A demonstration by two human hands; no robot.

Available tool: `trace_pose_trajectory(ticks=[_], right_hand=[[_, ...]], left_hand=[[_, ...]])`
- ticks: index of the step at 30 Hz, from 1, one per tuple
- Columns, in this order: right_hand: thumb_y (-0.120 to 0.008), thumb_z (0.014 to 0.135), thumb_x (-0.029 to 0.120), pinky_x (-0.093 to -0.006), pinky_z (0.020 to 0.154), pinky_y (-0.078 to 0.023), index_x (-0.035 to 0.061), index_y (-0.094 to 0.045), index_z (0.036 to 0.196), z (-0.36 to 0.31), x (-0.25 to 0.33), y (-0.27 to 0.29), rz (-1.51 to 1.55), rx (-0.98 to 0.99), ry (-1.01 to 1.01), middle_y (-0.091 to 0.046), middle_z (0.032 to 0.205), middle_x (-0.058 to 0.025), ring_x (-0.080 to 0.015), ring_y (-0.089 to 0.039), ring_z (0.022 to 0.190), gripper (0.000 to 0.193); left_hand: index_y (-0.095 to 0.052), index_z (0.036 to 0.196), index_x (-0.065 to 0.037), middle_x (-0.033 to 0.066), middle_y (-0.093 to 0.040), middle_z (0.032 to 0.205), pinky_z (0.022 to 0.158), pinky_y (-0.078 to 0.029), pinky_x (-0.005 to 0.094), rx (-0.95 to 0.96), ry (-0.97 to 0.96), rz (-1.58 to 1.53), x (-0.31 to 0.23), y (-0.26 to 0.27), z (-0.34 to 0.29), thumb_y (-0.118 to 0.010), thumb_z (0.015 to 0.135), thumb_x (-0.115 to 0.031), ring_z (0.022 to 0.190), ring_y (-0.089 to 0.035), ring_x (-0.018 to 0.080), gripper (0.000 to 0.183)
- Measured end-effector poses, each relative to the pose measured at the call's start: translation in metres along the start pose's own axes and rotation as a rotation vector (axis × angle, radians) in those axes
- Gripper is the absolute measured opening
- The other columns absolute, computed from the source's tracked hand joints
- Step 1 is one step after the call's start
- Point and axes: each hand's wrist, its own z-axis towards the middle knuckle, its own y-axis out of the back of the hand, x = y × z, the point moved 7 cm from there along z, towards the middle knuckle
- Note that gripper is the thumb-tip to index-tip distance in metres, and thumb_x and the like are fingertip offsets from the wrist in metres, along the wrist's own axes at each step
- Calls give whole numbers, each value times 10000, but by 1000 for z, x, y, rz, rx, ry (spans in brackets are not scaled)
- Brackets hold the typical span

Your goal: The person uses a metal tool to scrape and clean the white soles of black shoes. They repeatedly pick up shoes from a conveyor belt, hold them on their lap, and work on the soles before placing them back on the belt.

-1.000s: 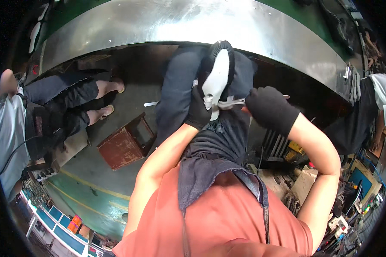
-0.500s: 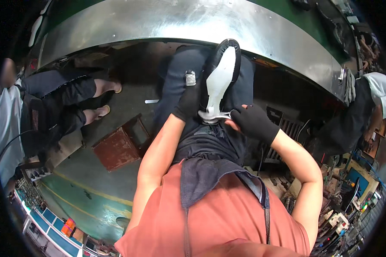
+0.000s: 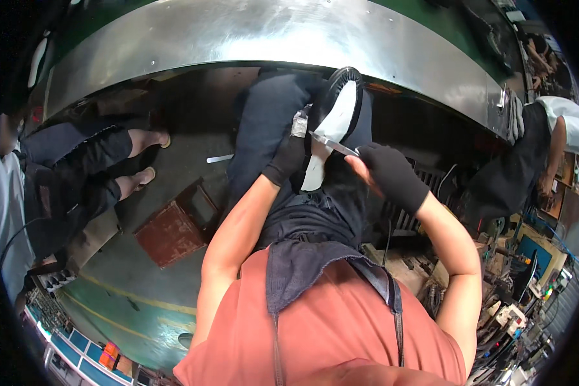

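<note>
A black shoe upper [image 3: 333, 87] lies bottom up across my lap, its toe pointing toward the bench. The pale white board [image 3: 336, 119] on its underside faces me. My left hand [image 3: 289, 154], in a black glove with silver tape [image 3: 299, 124] wrapped round a digit, is closed round the shoe's left side. In my right hand [image 3: 391, 172], also black-gloved with bare fingertips, is a slim metal knife [image 3: 333, 143]. Its blade crosses the middle of the white board, the tip close to my left hand; whether it touches the board I cannot tell.
A steel-edged bench [image 3: 238, 42] with a green top curves across the front. A reddish-brown wooden stool [image 3: 169, 235] is on the floor to the left, near a pale strip [image 3: 220, 158]. People sit at both sides [image 3: 93, 157]. Cluttered equipment [image 3: 514, 315] fills the lower right.
My right hand has moved up from the heel end to mid-sole, and the knife blade now shows plainly. The heel's pale flared edge no longer shows. The taped digit has shifted right, against the shoe.
</note>
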Motion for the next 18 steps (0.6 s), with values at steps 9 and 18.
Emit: trace_pose_trajectory(ticks=[9, 18], right_hand=[[-550, 920, 353, -445, 589, -452, 25, -608, 743, 8, -39, -4, -80, 224, 31, -591, 710, -215, -390, -595, 668, 377], [-578, 874, 415, -411, 601, -496, 65, -583, 770, -3, 99, -9, -191, 62, 675, -598, 744, -141, -288, -622, 699, 365]], left_hand=[[-445, 1321, 16, 225, -563, 1229, 974, -426, 366, -177, -298, 416, -1, 10, 11, -588, 902, -224, 1175, -543, 347, 504], [-361, 1403, 17, 167, -530, 1284, 1042, -359, 330, 144, -579, 530, -14, 27, 16, -392, 1008, -347, 1176, -493, 248, 538]])
